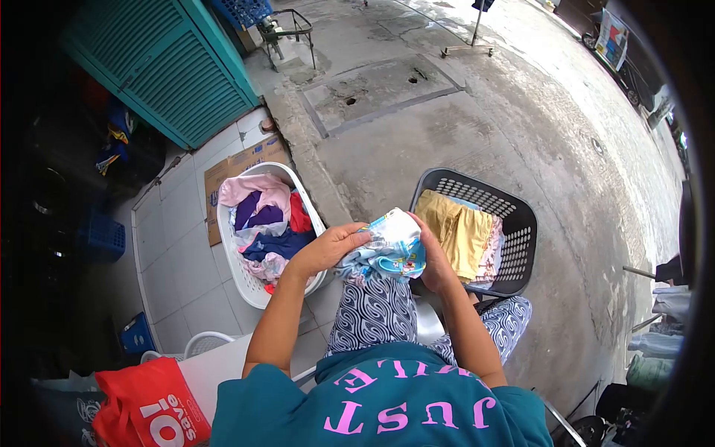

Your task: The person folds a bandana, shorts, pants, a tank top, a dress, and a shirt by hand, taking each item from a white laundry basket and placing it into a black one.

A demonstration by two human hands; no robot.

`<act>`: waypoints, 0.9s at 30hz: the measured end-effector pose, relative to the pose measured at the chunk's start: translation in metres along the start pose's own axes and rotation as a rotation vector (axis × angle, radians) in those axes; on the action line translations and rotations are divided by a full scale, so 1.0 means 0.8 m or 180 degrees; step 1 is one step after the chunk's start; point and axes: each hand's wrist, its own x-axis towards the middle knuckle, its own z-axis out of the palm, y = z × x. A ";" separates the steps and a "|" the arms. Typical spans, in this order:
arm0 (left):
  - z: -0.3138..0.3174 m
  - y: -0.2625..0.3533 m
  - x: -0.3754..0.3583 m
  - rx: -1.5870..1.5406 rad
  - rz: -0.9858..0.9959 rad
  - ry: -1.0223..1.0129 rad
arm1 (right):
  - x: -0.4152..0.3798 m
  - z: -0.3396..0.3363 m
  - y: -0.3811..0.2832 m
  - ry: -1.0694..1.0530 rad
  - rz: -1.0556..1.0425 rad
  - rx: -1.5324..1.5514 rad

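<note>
Between my two hands, above my lap, is a bunched garment (387,246) in light blue and white with a colourful print; its exact kind does not show. My left hand (331,247) grips its left side, thumb on top. Along the right edge, my right hand (434,257) is closed on the cloth, its fingers partly hidden behind it. To the left stands a white laundry basket (240,279) with rumpled pink, purple, navy and red clothes. On the right, a dark grey basket (519,246) holds folded clothes, a mustard-yellow garment (454,232) on top.
Flattened cardboard (216,179) lies under the white basket on the tiled floor (175,246). A teal louvred door (160,67) is at upper left. A red bag (149,406) sits at lower left. A metal stand (294,33) and a concrete slab with holes (380,89) are ahead.
</note>
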 end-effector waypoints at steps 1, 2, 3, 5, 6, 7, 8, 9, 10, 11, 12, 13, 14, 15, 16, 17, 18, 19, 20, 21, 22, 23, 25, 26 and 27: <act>0.005 0.000 0.005 0.0696 -0.0066 -0.0090 | 0.000 -0.008 -0.001 0.0116 0.0234 -0.0141; 0.006 -0.006 0.009 0.0720 -0.0079 -0.0168 | -0.003 -0.020 0.002 0.0133 0.0507 -0.0149; 0.004 -0.016 0.016 0.1305 0.0660 0.0119 | -0.008 -0.031 0.006 0.0289 0.0476 -0.0118; 0.003 -0.026 0.021 0.1394 0.1459 0.0475 | -0.020 -0.042 0.007 0.0483 0.0318 -0.0085; 0.005 -0.027 0.020 0.1416 0.1469 0.0434 | -0.022 -0.048 0.007 0.0503 0.0282 -0.0063; 0.007 -0.028 0.017 0.1062 0.1176 0.0315 | -0.024 -0.056 0.008 0.0512 0.0051 -0.0516; 0.009 -0.028 0.017 0.0713 0.0878 0.0201 | -0.026 -0.061 0.009 0.0523 -0.0178 -0.0971; 0.010 -0.027 0.018 0.0631 0.0786 0.0060 | -0.030 -0.055 0.000 0.0483 -0.0216 -0.1043; 0.012 -0.024 0.019 0.0652 0.0782 0.0037 | -0.031 -0.056 -0.007 0.0499 -0.0235 -0.1023; 0.013 -0.020 0.021 0.0419 0.0825 0.0133 | -0.030 -0.058 -0.015 0.0452 -0.0342 -0.1468; 0.015 -0.015 0.022 0.0184 0.0864 0.0226 | -0.029 -0.063 -0.023 0.0410 -0.0446 -0.1913; 0.016 -0.008 0.021 0.0140 0.0911 0.0334 | -0.024 -0.068 -0.033 0.0559 -0.0796 -0.2822; 0.019 -0.001 0.024 0.0157 0.0907 0.0287 | -0.017 -0.073 -0.040 0.0806 -0.0992 -0.2858; 0.021 0.006 0.028 0.0325 0.1016 0.0242 | -0.012 -0.074 -0.050 0.1069 -0.1175 -0.2928; 0.024 0.011 0.033 0.0488 0.1134 0.0195 | -0.007 -0.073 -0.061 0.1335 -0.1361 -0.3000; 0.025 0.008 0.041 0.0463 0.1075 0.0143 | -0.007 -0.071 -0.070 0.1395 -0.1386 -0.3000; 0.029 0.010 0.044 0.0471 0.1096 0.0085 | -0.009 -0.066 -0.081 0.1617 -0.1937 -0.3327; 0.033 0.013 0.044 0.1053 0.1186 -0.0027 | -0.012 -0.063 -0.092 0.1831 -0.2499 -0.3650; 0.037 0.015 0.043 0.1630 0.1276 -0.0122 | -0.018 -0.063 -0.097 0.1868 -0.2530 -0.3663; 0.043 0.018 0.036 0.1769 0.1445 -0.0146 | -0.026 -0.065 -0.097 0.1706 -0.2616 -0.3698; 0.041 0.017 0.032 0.1761 0.1434 -0.0151 | -0.035 -0.066 -0.090 0.1525 -0.2678 -0.3726; 0.032 0.015 0.024 0.2451 0.1825 -0.0320 | -0.048 -0.070 -0.078 0.1195 -0.2394 -0.3595; 0.006 0.002 0.006 0.3194 0.1551 -0.0823 | -0.080 -0.074 -0.044 0.0445 -0.1640 -0.3772; -0.002 -0.005 -0.006 0.3176 0.1490 -0.0795 | -0.095 -0.081 -0.023 -0.0125 -0.1231 -0.4252; -0.007 -0.011 -0.016 0.2699 0.0350 -0.0980 | -0.107 -0.089 0.000 -0.0878 -0.0515 -0.3758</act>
